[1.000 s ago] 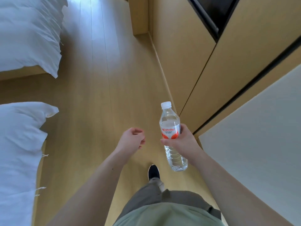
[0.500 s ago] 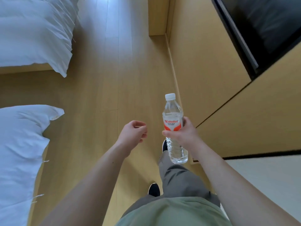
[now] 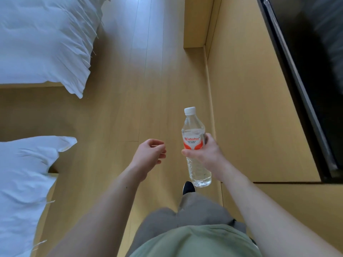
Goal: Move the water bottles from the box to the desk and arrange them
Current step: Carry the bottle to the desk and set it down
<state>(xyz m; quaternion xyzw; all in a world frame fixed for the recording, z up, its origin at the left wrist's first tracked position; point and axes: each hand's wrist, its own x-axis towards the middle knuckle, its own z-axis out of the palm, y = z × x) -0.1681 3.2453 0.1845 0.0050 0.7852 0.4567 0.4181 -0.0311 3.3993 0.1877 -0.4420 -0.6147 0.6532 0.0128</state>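
Carry step, head view. My right hand (image 3: 206, 154) grips the bottle (image 3: 194, 145) round its label, thumb across the front, in the air above the floor (image 3: 130, 108), right of centre and near the wooden cabinet (image 3: 250, 108). My left hand (image 3: 150, 154) hangs loosely curled and holds nothing. Neither box nor desk is in view (so I judge this to be transit between them). To carry well, I keep the grip at mid-body, firm without crushing the thin wall, ready to set the base down flat. The bottle's long axis runs near to far, almost upright, white cap (image 3: 189, 110) pointing up and away, base toward my shoe (image 3: 188, 188).
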